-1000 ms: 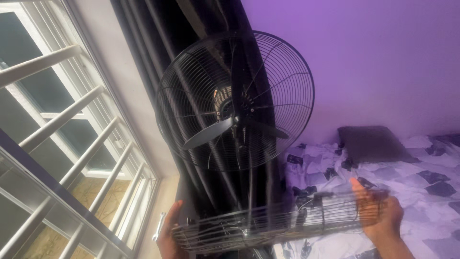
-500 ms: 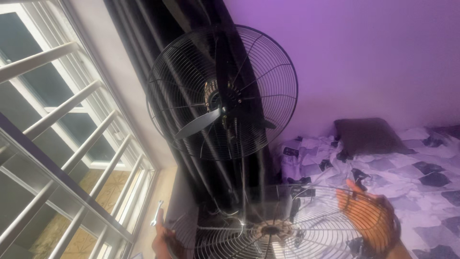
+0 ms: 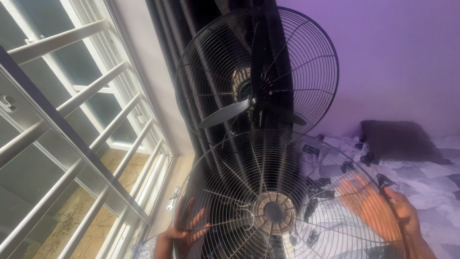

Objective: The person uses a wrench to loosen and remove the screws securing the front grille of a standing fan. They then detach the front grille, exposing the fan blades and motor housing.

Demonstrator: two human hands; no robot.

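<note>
I hold a round wire fan guard [image 3: 287,192] upright in front of me, its centre disc facing me. My left hand [image 3: 184,230] presses its spread fingers against the guard's lower left rim and also carries a small silver wrench [image 3: 172,200]. My right hand [image 3: 383,211] grips the guard's right rim from behind the wires. Behind and above stands a black fan [image 3: 256,81] with its rear guard and dark blades [image 3: 225,112] exposed.
A window with white bars [image 3: 72,124] fills the left side. Dark curtains [image 3: 177,29] hang behind the fan. A bed with a patterned white and dark sheet [image 3: 431,177] and a grey pillow [image 3: 400,141] lies at the right under a purple wall [image 3: 397,57].
The wire guard has tilted from lying flat to standing upright and risen toward the fan. My left hand's fingers have spread on its rim. The view has shifted left.
</note>
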